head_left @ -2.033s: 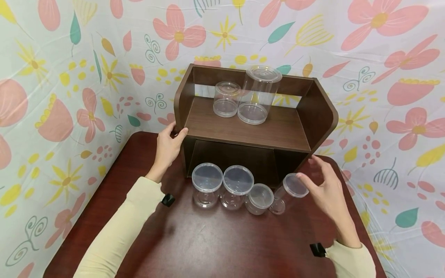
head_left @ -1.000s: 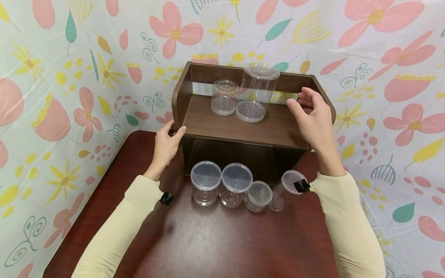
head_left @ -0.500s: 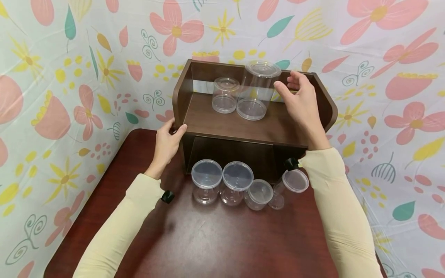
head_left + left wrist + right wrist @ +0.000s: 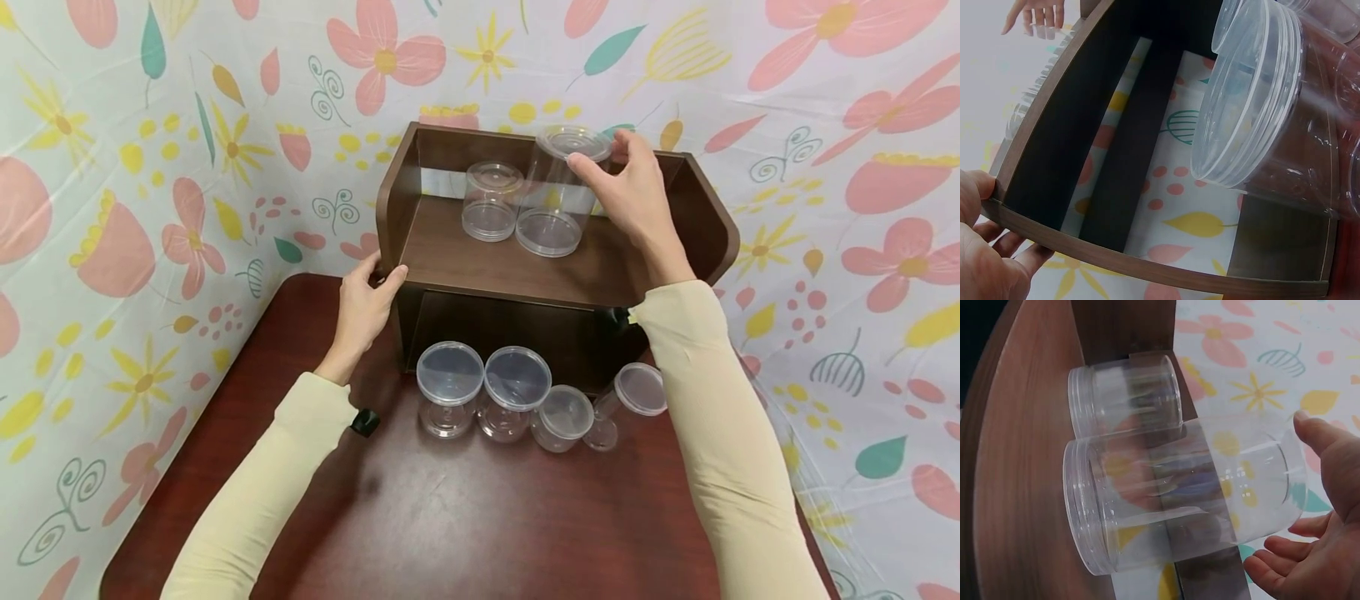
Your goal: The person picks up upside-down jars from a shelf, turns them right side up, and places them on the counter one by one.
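Note:
My left hand (image 4: 366, 304) grips the left side panel of a dark brown two-tier wooden shelf (image 4: 487, 271), fingers curled behind its edge. On the upper tier, two clear plastic jars stand side by side with their ridged ends down. The taller jar (image 4: 551, 196) is on the right, touching or nearly touching the shorter jar (image 4: 491, 200). Around the taller jar's upper end, my right hand (image 4: 633, 192) is spread. In the right wrist view, the thumb (image 4: 1316, 431) lies at one side of that end and the loosely bent fingers (image 4: 1288, 550) at the other.
Several lidded clear jars stand in a row on the dark red table (image 4: 450, 525) before the lower tier: two wide jars (image 4: 450, 375) (image 4: 517, 379), a small jar (image 4: 562, 417) and a slim jar (image 4: 641, 390). A floral-patterned cloth (image 4: 262, 100) hangs behind and left.
My right hand has moved from beside the slim jar, up over the upper tier and left to the taller jar's top. My left hand keeps its grip on the shelf panel.

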The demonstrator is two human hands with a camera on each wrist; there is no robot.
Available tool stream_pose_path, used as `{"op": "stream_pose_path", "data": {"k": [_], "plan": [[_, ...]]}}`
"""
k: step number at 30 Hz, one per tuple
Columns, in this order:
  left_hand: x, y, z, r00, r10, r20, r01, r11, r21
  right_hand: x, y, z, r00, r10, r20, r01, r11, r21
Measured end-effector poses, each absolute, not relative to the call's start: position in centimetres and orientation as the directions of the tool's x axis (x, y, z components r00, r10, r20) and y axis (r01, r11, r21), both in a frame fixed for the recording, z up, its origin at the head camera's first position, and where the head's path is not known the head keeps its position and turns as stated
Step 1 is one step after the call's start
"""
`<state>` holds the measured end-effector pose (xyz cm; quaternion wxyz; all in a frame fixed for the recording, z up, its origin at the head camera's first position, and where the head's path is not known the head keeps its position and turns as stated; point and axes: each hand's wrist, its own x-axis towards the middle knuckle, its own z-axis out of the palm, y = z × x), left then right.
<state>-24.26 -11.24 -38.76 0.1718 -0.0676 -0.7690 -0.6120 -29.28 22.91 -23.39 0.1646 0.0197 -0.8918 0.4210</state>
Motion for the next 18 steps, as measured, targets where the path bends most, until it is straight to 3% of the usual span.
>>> {"op": "stream_pose_path", "data": {"k": [18], "plan": [[-24.5,-11.1,-39.0,-0.929,-0.117,0.352,0.317,0.242,0.917,-30.9,22.5,-24.3,-0.966,0.076,0.247,-0.141,0.646,-0.75]]}}
